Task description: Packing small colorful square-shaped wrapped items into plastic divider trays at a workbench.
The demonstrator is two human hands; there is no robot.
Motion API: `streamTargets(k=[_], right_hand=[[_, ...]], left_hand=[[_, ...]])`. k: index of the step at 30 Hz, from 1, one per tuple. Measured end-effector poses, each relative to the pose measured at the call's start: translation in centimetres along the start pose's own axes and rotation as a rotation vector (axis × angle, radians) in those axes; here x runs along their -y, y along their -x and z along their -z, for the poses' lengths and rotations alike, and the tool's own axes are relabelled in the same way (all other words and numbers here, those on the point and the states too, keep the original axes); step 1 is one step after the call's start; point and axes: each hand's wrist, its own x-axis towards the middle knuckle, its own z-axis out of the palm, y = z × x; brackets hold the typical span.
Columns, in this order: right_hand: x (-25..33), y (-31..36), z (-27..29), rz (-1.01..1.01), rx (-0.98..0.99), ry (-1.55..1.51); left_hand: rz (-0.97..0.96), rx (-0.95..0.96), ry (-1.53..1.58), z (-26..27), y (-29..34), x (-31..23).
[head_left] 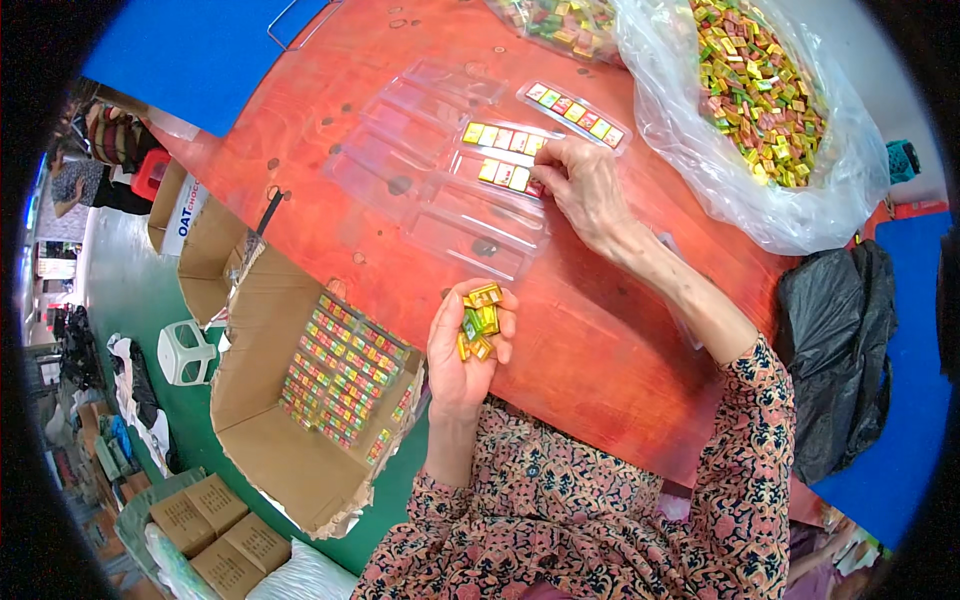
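Observation:
My left hand [450,365] is cupped palm up near the table's front edge, holding several small foil-wrapped candies [482,322], mostly yellow and some green. Over a clear plastic tray [478,245] with long compartments, my right hand [585,190] has thumb and fingers pinched at the right end of a row of candies [505,175]. Whatever is between the fingertips is hidden. Just beyond lies another row of candies [500,136] in the tray. A separate clear strip [575,113] filled with candies lies farther right. More clear trays [400,135] sit behind, to the left.
A large clear plastic bag [745,215] full of loose candies [760,90] stands at the far right, another bag [570,25] beside it. Left of the table, an open cardboard box [285,460] holds filled trays [345,370]. A black bag [835,350] hangs at the right.

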Motion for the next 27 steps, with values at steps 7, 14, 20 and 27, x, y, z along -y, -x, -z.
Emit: streamTargets(k=[7,14,20,27], right_hand=[[0.1,0.5,-0.2,0.139,0.058,0.123],[3.9,1.7,1.8,0.021,0.261,-0.150],[5.6,4.2,1.0,0.301,0.523,-0.198],[6.8,6.0,1.2,0.457,0.300,-0.077]], left_hand=[[-0.001,0.001,0.003,-0.1,-0.1,0.0],[0.005,-0.001,-0.013,0.0,-0.4,0.1],[-0.021,-0.035,0.044,0.3,-0.4,0.3],[-0.028,-0.077,-0.047,0.2,-0.3,0.5]])
